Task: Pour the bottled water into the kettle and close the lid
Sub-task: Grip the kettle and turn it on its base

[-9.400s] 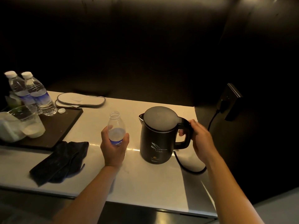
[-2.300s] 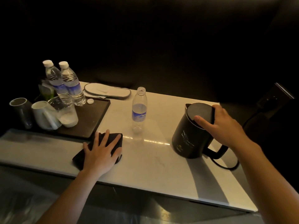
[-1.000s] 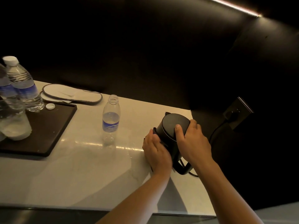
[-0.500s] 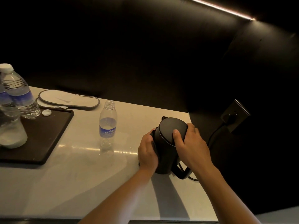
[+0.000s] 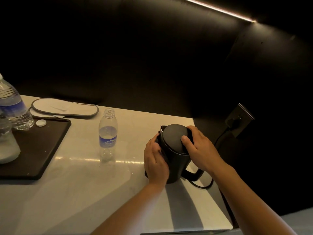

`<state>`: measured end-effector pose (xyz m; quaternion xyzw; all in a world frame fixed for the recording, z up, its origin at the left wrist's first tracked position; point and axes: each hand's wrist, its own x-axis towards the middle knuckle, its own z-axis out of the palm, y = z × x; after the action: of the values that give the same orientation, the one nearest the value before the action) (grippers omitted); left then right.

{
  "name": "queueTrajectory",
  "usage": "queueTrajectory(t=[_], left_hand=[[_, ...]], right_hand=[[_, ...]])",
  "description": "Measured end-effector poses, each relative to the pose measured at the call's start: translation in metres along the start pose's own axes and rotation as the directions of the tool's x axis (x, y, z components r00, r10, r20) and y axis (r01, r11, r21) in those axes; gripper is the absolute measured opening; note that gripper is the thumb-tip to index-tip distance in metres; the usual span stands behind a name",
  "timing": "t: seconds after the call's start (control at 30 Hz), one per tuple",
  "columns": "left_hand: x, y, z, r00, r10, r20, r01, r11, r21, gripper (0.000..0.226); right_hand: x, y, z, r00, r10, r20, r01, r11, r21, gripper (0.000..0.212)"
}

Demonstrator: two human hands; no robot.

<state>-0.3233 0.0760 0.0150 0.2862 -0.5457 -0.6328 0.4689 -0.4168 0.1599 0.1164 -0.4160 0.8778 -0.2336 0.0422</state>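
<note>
The black kettle (image 5: 176,155) stands at the right of the pale counter with its lid (image 5: 172,134) down. My right hand (image 5: 201,151) grips the kettle's top, thumb on the lid and fingers round the far side. My left hand (image 5: 156,163) presses a dark cloth (image 5: 147,174) against the kettle's left side; most of the cloth is hidden under the palm. The uncapped water bottle (image 5: 108,134) stands upright to the left of the kettle, apart from both hands, with some water in it. Its white cap (image 5: 41,123) lies on the dark tray (image 5: 42,146).
A sealed water bottle (image 5: 11,106) and a glass (image 5: 6,146) stand on the tray at the left edge. White slippers (image 5: 66,107) lie behind the tray. The kettle's cord (image 5: 201,185) runs to a wall socket (image 5: 238,119). The counter ends just right of the kettle.
The kettle has gone from tilted toward me to nearly upright. My left hand has slid down its side with the cloth. My right hand stays on the lid.
</note>
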Motion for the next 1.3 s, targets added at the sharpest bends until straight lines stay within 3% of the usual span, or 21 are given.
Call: queueTrajectory(t=[0.13, 0.23, 0.3, 0.5, 0.63, 0.73, 0.93, 1.17, 1.3], left_hand=[[0.023, -0.020, -0.016, 0.959, -0.238, 0.155, 0.241, 0.971, -0.001, 0.040], [0.043, -0.001, -0.022, 0.872, -0.402, 0.279, 0.422, 0.906, -0.015, 0.043], [0.058, 0.013, -0.022, 0.793, -0.501, 0.346, 0.510, 0.857, 0.073, 0.044], [0.102, 0.029, -0.008, 0.555, -0.717, 0.422, 0.603, 0.696, 0.390, 0.040], [0.108, 0.020, -0.006, 0.513, -0.767, 0.385, 0.631, 0.641, 0.436, 0.050], [0.093, 0.013, -0.011, 0.561, -0.738, 0.376, 0.671, 0.671, 0.315, 0.042], [0.059, -0.006, -0.024, 0.758, -0.541, 0.365, 0.580, 0.814, 0.001, 0.054], [0.016, -0.027, -0.020, 0.919, -0.379, 0.109, 0.391, 0.913, -0.117, 0.040], [-0.011, -0.020, -0.009, 0.940, -0.320, -0.118, 0.299, 0.939, -0.171, 0.038]], right_hand=[[0.006, 0.006, -0.007, 0.998, -0.035, 0.055, 0.032, 0.998, 0.054, 0.047], [0.012, 0.010, -0.011, 0.994, -0.060, 0.092, 0.051, 0.994, 0.098, 0.043], [0.016, 0.011, -0.013, 0.990, -0.075, 0.120, 0.062, 0.992, 0.113, 0.042], [0.022, 0.014, -0.013, 0.987, -0.091, 0.136, 0.082, 0.994, 0.075, 0.043], [0.021, 0.014, -0.011, 0.991, -0.096, 0.093, 0.094, 0.995, 0.031, 0.045], [0.020, 0.014, -0.008, 0.995, -0.090, 0.053, 0.090, 0.996, -0.002, 0.044], [0.011, 0.010, 0.002, 0.997, -0.046, -0.069, 0.043, 0.998, -0.043, 0.042], [-0.002, -0.004, 0.011, 0.981, 0.095, -0.169, -0.111, 0.990, -0.088, 0.046], [-0.007, -0.009, 0.013, 0.974, 0.107, -0.198, -0.127, 0.988, -0.088, 0.045]])
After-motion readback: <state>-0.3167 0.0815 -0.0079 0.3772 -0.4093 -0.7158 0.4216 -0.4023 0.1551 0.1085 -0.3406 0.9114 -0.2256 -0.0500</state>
